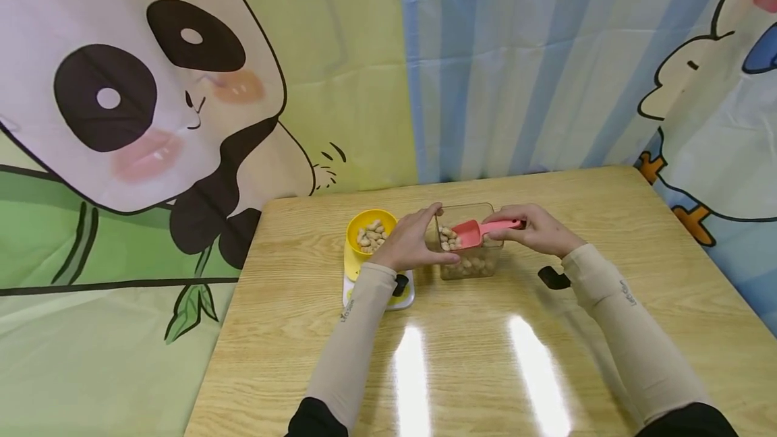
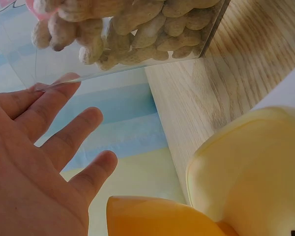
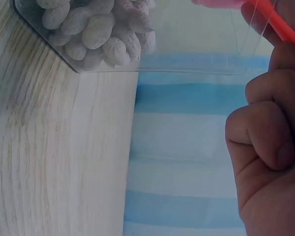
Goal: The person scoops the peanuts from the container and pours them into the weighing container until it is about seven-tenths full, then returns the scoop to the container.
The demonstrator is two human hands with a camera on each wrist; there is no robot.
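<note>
A clear plastic container (image 1: pixel 467 266) on the table holds peanuts in their shells (image 2: pixel 142 29). My left hand (image 1: pixel 408 243) holds its left side, thumb along the front and fingertips at the rim; the ring and little fingers (image 2: pixel 91 172) stand spread apart from the wall. My right hand (image 1: pixel 537 228) grips the handle of a pink scoop (image 1: pixel 469 233), its other fingers (image 3: pixel 265 132) curled in. The scoop's bowl dips inside the container, among the upper peanuts. Left of my left hand, a yellow bowl (image 1: pixel 353 231) with peanuts sits on a yellow-and-white kitchen scale (image 1: pixel 352 268).
The wooden table (image 1: pixel 291 349) reaches back to a cartoon-printed curtain (image 1: pixel 352 86). My left forearm passes over part of the scale. A black wrist-worn device (image 1: pixel 554 278) sticks out below my right wrist.
</note>
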